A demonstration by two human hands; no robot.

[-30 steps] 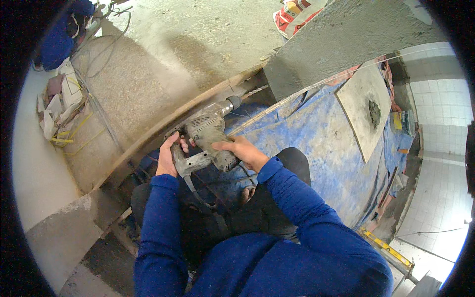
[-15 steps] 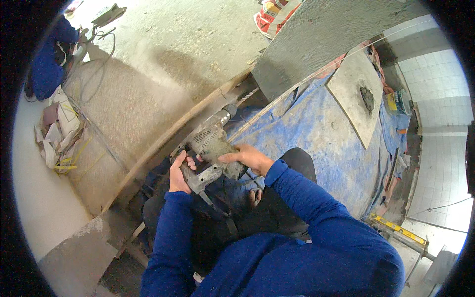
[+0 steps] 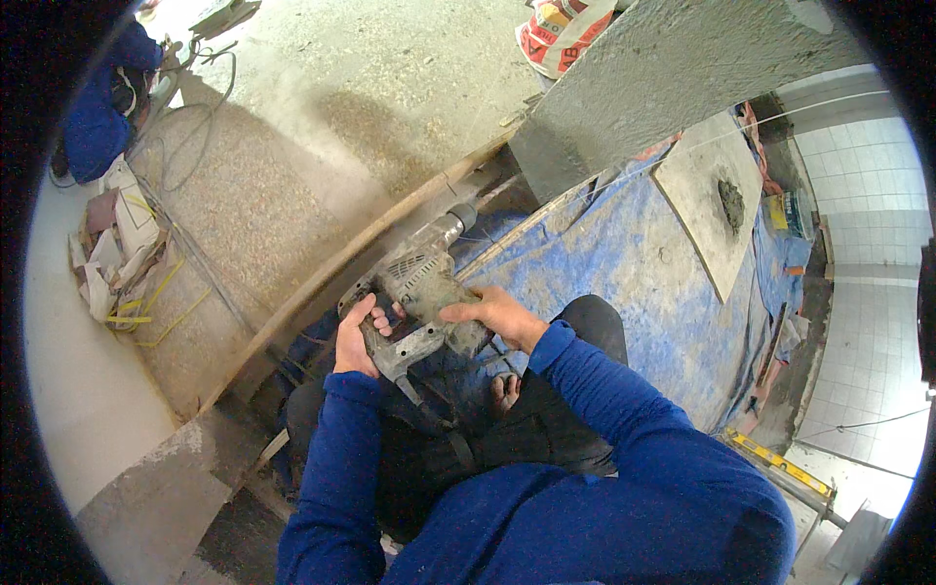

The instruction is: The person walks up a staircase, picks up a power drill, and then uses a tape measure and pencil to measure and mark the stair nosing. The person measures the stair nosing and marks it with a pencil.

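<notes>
I hold a dusty grey rotary hammer drill with both hands, its chuck and bit angled up and right into a dark gap beside a wooden edge. My left hand is closed around the rear handle, thumb up. My right hand grips the motor housing, thumb across it. The bit is blurred and hard to make out. The power cord hangs from the handle over my dark-clad legs, and a bare foot shows beneath the drill.
A grey rough board and red-white sack lie beyond. Right are a stained blue tarp, a slab with mortar, yellow level and tiled wall. Left are scraps, cables and blue clothing.
The view has shifted slightly, and the drill and both hands sit a little lower and further right in the picture. The bit is less distinct. The grip is unchanged.
</notes>
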